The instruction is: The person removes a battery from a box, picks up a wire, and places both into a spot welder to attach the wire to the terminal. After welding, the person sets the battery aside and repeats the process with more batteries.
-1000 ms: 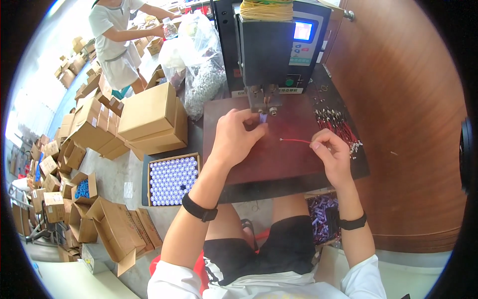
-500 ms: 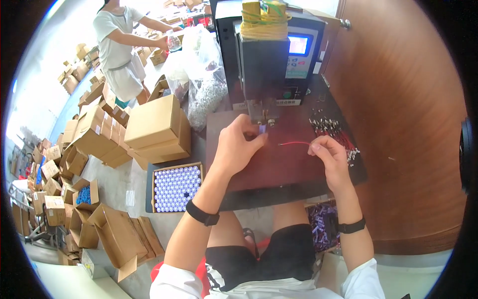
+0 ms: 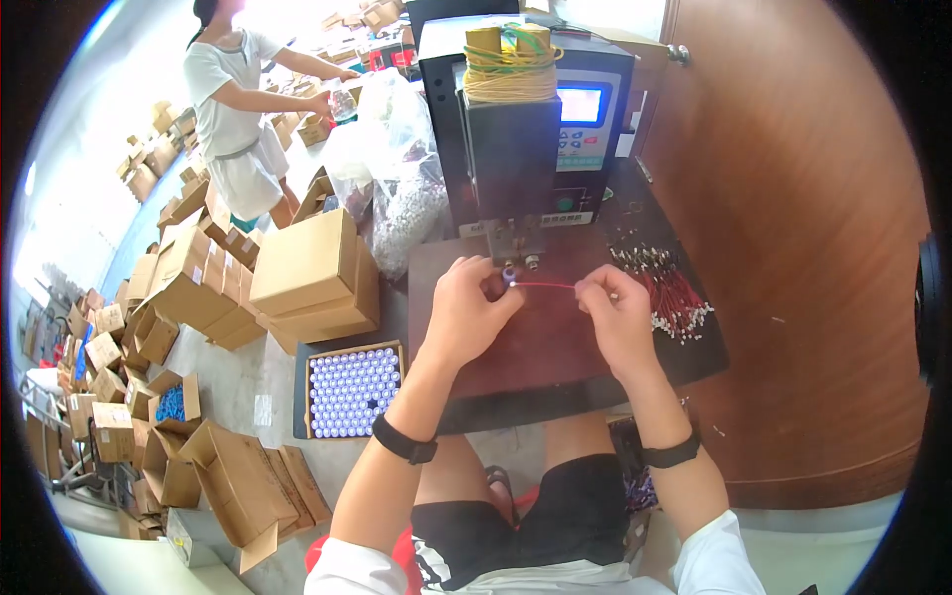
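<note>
Pinching a small purple cylinder (image 3: 509,275), my left hand (image 3: 468,312) holds it just below the metal tips (image 3: 533,263) of a black machine (image 3: 511,154), above the reddish-brown tabletop (image 3: 535,352). My right hand (image 3: 617,315) pinches a red wire (image 3: 545,286), its far end at my left thumb. More red wires (image 3: 674,297) lie rightward; cylinder rows (image 3: 347,392) stand lower left.

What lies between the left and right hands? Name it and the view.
A thin red wire, in the head view: the right hand pinches it; its tip is at the left hand, near the purple cylinder.
</note>
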The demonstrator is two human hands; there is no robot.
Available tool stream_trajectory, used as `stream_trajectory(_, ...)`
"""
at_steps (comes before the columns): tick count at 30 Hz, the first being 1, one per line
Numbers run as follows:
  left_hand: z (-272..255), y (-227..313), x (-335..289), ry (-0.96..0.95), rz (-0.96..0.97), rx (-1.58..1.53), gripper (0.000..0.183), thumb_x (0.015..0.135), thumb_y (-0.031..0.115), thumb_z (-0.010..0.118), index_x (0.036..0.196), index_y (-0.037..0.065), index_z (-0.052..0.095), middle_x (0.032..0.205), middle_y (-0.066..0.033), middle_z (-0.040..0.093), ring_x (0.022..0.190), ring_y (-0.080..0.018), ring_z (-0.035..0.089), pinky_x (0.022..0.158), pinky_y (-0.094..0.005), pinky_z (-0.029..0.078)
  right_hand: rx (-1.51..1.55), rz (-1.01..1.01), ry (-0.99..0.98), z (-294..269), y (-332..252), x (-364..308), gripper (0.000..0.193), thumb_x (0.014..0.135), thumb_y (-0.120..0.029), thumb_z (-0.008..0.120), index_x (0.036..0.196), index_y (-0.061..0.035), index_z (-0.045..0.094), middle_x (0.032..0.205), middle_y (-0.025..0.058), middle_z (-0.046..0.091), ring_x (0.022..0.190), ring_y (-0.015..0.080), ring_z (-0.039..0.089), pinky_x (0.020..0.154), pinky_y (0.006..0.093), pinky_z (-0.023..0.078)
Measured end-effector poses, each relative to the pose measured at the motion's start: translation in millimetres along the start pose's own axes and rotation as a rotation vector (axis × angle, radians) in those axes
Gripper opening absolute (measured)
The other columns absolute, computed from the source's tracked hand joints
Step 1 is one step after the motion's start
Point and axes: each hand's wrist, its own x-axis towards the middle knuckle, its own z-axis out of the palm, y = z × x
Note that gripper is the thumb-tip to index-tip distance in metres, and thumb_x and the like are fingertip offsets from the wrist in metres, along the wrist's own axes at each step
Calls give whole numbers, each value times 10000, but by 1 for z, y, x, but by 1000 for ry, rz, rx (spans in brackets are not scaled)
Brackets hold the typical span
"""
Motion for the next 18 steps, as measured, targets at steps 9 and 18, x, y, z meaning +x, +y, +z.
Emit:
stream_trajectory(9, 0, 1, 0, -15, 64, 5, 271, 810, 204, 775, 931, -30, 710, 788, -140, 620, 717, -254, 592, 682, -360, 483, -13, 17, 59, 2, -2, 5, 164, 875, -64, 608, 722, -6, 601, 667, -17, 549, 642, 52, 481, 592, 230, 361)
stream_trajectory(18, 1, -1, -1, -10, 85, 6, 268, 818, 197, 771, 949, -29, 714, 830, -158, 634, 730, -278, 623, 689, -364, 496, 16, 46, 40, 2, -6, 15, 193, 855, -76, 626, 683, 3, 590, 640, -35, 532, 630, 38, 458, 576, 242, 348)
